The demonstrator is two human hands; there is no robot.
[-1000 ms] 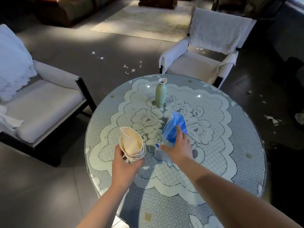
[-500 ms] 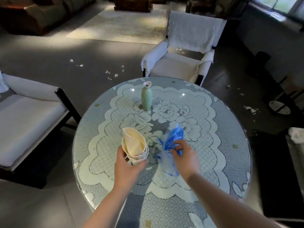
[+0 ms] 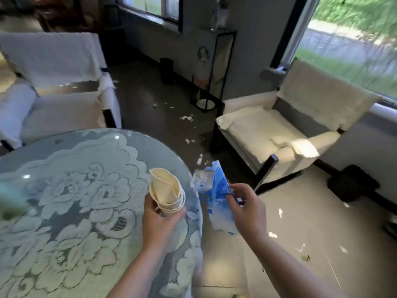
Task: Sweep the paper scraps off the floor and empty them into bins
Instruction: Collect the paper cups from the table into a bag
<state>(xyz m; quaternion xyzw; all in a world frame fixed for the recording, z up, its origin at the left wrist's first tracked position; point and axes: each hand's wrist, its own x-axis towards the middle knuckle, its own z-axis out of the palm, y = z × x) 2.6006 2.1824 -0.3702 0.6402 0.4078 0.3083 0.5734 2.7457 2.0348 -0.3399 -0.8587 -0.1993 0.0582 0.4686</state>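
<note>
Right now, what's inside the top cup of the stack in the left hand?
The top cup of the paper cup stack, gripped by the left hand, is creased inward. Its visible inner wall looks bare; the fold hides the bottom, so whether anything lies there cannot be seen.

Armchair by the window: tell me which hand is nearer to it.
Right. The right hand, holding the blue wrapper, is past the table edge, on the armchair side. The left hand holds the cups over the table, farther away.

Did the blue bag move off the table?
Yes. The blue plastic bag, pinched in the right hand, now hangs past the round table's right edge, above the floor; earlier it lay near the tabletop's middle.
</note>
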